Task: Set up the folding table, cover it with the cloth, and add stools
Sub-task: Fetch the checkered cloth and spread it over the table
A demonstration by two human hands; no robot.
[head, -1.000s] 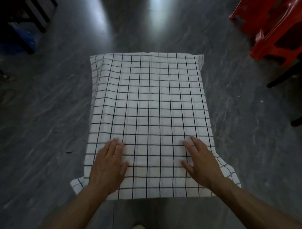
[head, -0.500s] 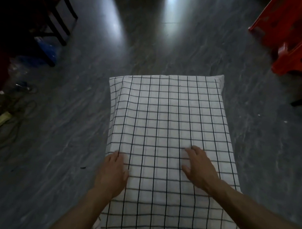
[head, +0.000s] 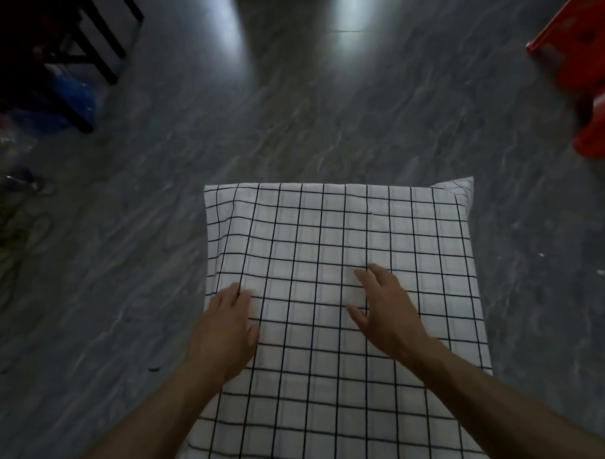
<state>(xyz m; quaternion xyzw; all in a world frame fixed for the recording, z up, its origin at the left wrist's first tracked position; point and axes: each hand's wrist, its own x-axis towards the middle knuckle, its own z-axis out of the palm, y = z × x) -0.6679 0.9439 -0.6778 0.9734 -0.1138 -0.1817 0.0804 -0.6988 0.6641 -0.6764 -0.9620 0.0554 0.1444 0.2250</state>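
Observation:
A white cloth with a black grid [head: 328,235] lies spread over the folding table, which it hides completely. Its edges hang down at the left, right and far sides. My left hand [head: 225,331] lies flat, palm down, on the cloth near its left edge. My right hand [head: 386,312] lies flat on the cloth right of the middle, fingers spread. Red plastic stools [head: 586,58] stand stacked at the far right, partly cut off by the frame.
Dark grey marbled floor [head: 290,109] surrounds the table. At the far left stand dark furniture legs [head: 82,62] with a blue bag [head: 73,96] under them. Cables and small clutter [head: 12,212] lie on the floor at the left edge.
Both hands have slid forward over the cloth toward the far end. The view has tilted up, so the table sits lower in frame and the near edge is out of sight.

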